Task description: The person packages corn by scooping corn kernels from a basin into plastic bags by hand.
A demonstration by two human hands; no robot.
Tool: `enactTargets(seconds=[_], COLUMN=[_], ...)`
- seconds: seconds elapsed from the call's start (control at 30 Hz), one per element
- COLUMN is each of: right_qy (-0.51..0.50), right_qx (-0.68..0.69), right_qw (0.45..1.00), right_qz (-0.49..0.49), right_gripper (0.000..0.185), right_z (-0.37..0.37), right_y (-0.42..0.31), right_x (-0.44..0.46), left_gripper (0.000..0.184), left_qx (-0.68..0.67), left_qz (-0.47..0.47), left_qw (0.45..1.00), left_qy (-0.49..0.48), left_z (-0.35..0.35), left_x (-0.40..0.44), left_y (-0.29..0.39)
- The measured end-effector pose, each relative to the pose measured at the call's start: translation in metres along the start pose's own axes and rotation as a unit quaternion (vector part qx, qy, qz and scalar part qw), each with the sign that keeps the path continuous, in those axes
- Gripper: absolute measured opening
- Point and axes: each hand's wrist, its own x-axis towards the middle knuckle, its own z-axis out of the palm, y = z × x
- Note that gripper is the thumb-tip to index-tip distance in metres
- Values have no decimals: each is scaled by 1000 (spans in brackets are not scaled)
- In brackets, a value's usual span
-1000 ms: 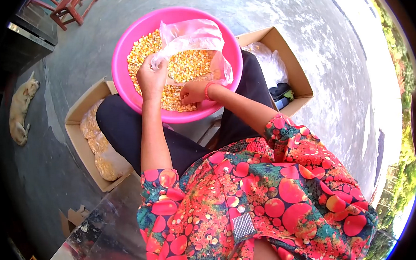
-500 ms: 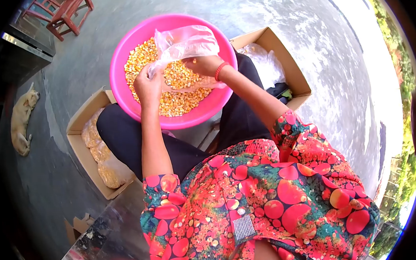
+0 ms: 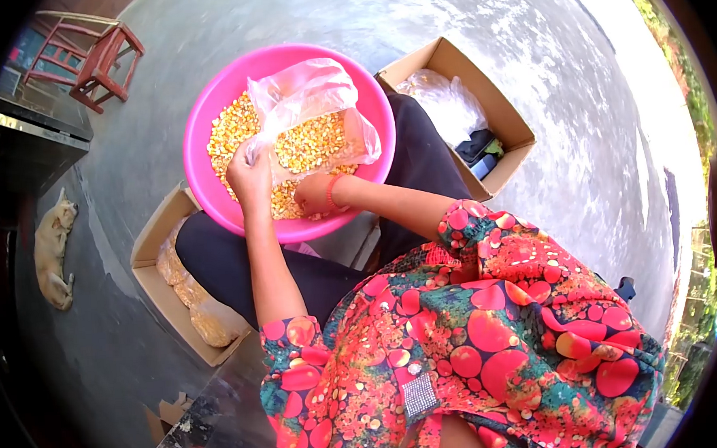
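Observation:
A pink basin (image 3: 200, 143) full of yellow corn kernels (image 3: 232, 133) rests at my knees. Inside it lies a clear plastic bag (image 3: 311, 84), its mouth spread wide, with kernels in it. My left hand (image 3: 251, 177) is closed on the bag's edge at the basin's left side. Down in the kernels near the basin's front edge is my right hand (image 3: 316, 195), its fingers curled and partly buried; what they hold is hidden.
At the left a cardboard box (image 3: 163, 291) holds filled bags of corn (image 3: 190, 296). Another cardboard box (image 3: 494, 95) at the right holds clear plastic bags (image 3: 450, 110) and dark items. A dog (image 3: 54, 252) lies on the floor, far left, below a red wooden chair (image 3: 99, 63).
My right hand was in the kernels, rose to the bag's opening, and is now back down in the kernels. My left hand has kept hold of the bag. The whole view has shifted slightly.

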Motion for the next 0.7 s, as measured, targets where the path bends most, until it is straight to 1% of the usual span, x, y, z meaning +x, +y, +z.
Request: enactTargets(seconds=[0.03,0.07,0.13,0.17,0.2,0.23,0.27,0.3,0.37,0.4,0.47,0.53,0.57,0.6,0.63,0.67,0.7], right_qy=[16,17,-3,-20,-18,-65,-111,-110,-66,-66,35,161,162,210,255,295,331], right_qx=[39,41,165,230,230,364,489,490,538,539,579,578,579,472,357,235,110], right_qw=[999,999,986,973,973,929,864,863,839,839,811,800,799,856,899,926,937], right_qz=[-4,-3,-37,7,7,29,51,51,40,40,75,11,11,13,16,18,20], right_gripper=[20,20,19,15,15,15,14,14,13,13,15,18,18,20,22,24,26], right_z=[2,4,10,-12,-15,-18,-22,-27,-40,-46,-59,-61,-62,-65,-66,-68,-69], right_y=[6,14,27,9,9,9,10,12,19,21,29,53,61,68,75,79,82], right_x=[1,3,9,-12,-13,-13,-14,-16,-18,-17,-14,9,17,25,32,36,40], left_gripper=[21,21,22,22,22,22,23,23,23,23,22,22,22,22,21,21,21], left_qx=[0,0,1,0,1,4,7,7,3,3,-12,-15,-19,-19,-16,-14,-13], left_qz=[6,11,6,0,2,2,2,2,-8,-8,-3,-6,-10,-11,-17,-24,-25], left_qw=[1000,1000,1000,1000,1000,1000,1000,1000,1000,1000,1000,1000,1000,1000,1000,1000,1000], left_qy=[2,3,-1,-2,-3,1,5,4,4,3,5,-1,-7,-7,-7,-7,-7], left_z=[0,0,-1,-2,-2,-1,-1,-1,0,0,0,1,1,1,1,0,0], left_x=[0,0,-1,-1,0,0,0,0,1,0,-1,1,2,2,2,2,2], left_y=[-1,-1,0,1,0,-1,-2,-3,-4,-4,-3,-8,-10,-10,-10,-10,-10])
